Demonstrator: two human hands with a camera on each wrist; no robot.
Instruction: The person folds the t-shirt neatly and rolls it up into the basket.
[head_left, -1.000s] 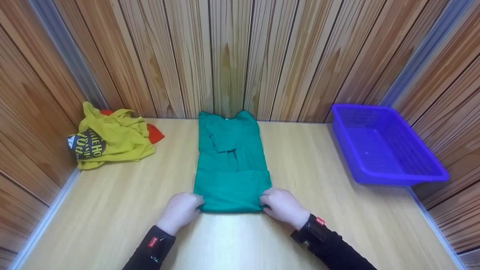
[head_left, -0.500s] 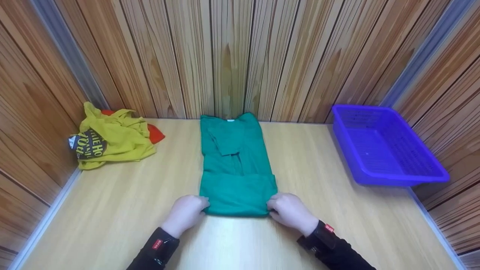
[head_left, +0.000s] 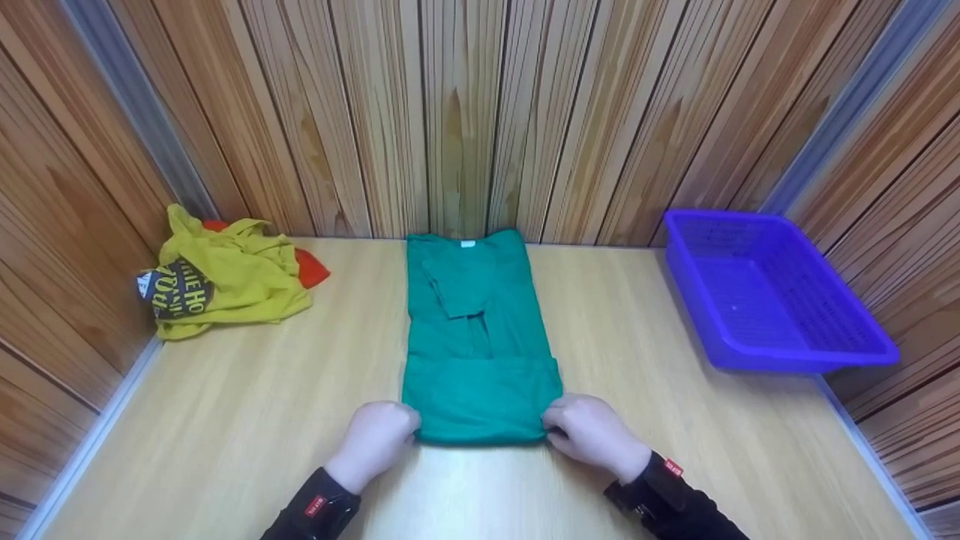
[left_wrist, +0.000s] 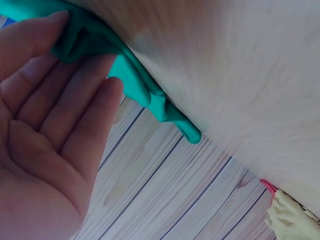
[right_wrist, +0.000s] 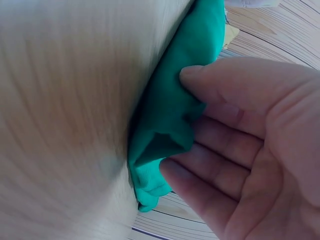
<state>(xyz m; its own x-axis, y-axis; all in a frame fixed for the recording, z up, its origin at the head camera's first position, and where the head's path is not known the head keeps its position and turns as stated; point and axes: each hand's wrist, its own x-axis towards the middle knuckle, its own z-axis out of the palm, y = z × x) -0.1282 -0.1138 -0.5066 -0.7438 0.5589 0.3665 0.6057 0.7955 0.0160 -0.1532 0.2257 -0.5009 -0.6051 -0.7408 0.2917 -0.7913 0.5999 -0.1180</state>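
Pinches narrowly with left hand (head_left: 375, 438) and right hand (head_left: 596, 435), equally close, both near corners of folded green shirt (head_left: 484, 397) stretching lengthwise away.

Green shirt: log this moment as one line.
green shirt: flat on table, near end folded over; left hand: pinches left edge; right hand: pinches right edge; yellow garment: heaped at left; purple basket: at right

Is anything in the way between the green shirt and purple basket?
Nothing loose is visible: just the right hand at the near right corner of the green shirt, plus the raised side of the purple basket.
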